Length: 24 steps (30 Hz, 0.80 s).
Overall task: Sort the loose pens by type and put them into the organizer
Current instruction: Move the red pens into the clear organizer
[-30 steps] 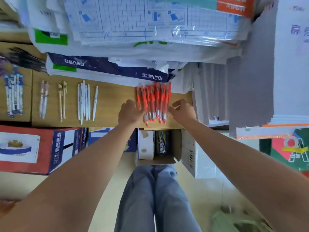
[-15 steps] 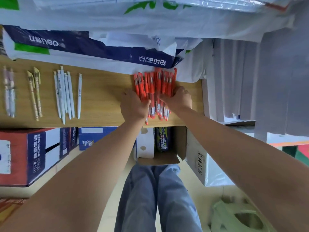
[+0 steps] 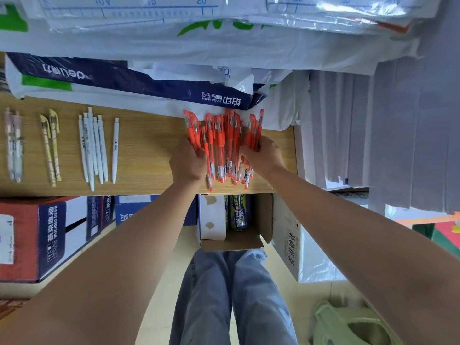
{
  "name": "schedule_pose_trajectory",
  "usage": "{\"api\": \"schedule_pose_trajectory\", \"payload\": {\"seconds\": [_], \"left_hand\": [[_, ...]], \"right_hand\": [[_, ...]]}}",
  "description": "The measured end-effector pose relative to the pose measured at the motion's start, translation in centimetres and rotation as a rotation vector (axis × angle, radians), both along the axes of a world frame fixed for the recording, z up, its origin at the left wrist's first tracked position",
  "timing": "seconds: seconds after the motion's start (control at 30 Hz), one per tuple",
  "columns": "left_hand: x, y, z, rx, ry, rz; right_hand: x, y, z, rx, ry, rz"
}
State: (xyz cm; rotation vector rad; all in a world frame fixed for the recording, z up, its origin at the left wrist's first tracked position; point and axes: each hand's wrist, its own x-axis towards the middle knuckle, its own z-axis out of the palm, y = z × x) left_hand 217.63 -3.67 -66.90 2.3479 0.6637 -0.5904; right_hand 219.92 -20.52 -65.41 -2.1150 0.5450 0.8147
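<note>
Desk (image 3: 149,150): wooden top, with paper packs (image 3: 129,78) stacked along its far edge.
Red pens (image 3: 220,143): one bundle lying on the desk's right part, caps toward the paper packs.
Left hand (image 3: 186,164) and right hand (image 3: 266,155): apart, one on each side of the bundle, fingers curled round its outer pens.
White pens (image 3: 97,148): a row on the desk, well left of the bundle.
Beige pens (image 3: 51,145): two, further left.

Left of the fingers (image 3: 199,154) of the left hand (image 3: 186,164), bare light wooden shelf (image 3: 144,150) lies open to the white plastic pens (image 3: 95,148). The orange-red plastic pens (image 3: 221,140) fill the gap to the right hand (image 3: 267,155). Beyond the fingertips stand navy-and-white paper packs (image 3: 124,80), right of them stacked white sheets (image 3: 348,133).
</note>
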Motion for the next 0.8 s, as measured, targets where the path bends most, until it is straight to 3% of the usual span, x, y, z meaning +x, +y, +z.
{"api": "schedule_pose_trajectory", "payload": {"seconds": [0.3, 0.5, 0.8], "left_hand": [[0.3, -0.1, 4.0, -0.505, 0.122, 0.176], [0.7, -2.1, 12.7, -0.597, 0.052, 0.014], [2.7, -5.2, 28.2, -0.763, 0.056, -0.038]], "right_hand": [[-0.6, -0.5, 5.5, 0.259, 0.064, -0.064], [-1.3, -1.0, 13.1, 0.362, 0.003, -0.070], [-0.5, -4.4, 27.3, 0.481, -0.247, -0.232]]}}
